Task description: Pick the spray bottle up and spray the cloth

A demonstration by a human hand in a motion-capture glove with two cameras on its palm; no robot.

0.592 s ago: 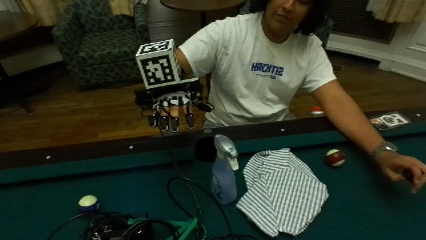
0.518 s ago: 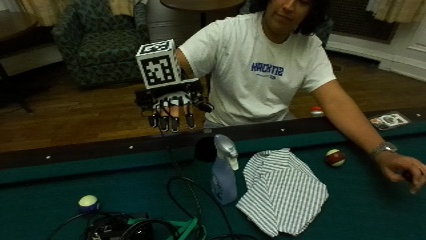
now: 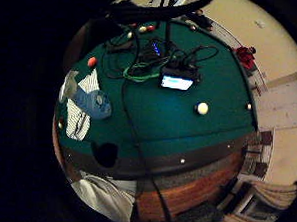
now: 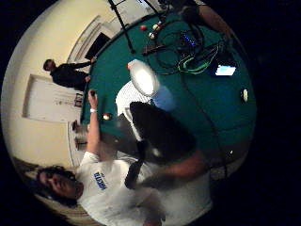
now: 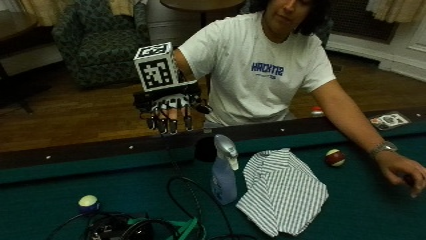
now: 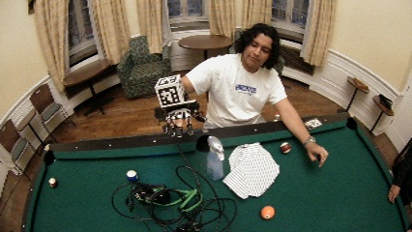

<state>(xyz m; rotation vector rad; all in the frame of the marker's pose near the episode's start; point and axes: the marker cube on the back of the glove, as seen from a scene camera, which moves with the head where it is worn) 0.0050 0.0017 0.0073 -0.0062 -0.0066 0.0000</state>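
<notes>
A pale blue spray bottle (image 5: 224, 172) with a white trigger head stands upright on the green felt of the pool table (image 5: 373, 210), close to the near rail. A striped cloth (image 5: 283, 190) lies crumpled on the felt right beside it. My gloved right hand (image 5: 170, 111) hangs in the air above the rail, a little to the left of the bottle, fingers straight and pointing down, holding nothing. In the thumb side palm view the bottle (image 4: 148, 84) and the cloth (image 4: 126, 96) lie below the hand. The little finger side palm view shows the bottle (image 3: 91, 100) on the felt.
The person's bare left hand (image 5: 407, 174) rests on the felt at the right, near a dark red ball (image 5: 335, 157). A tangle of cables and devices (image 5: 143, 227) lies in front of the bottle. A white-and-blue ball (image 5: 88, 202) sits at the left, an orange ball (image 6: 267, 211) farther out.
</notes>
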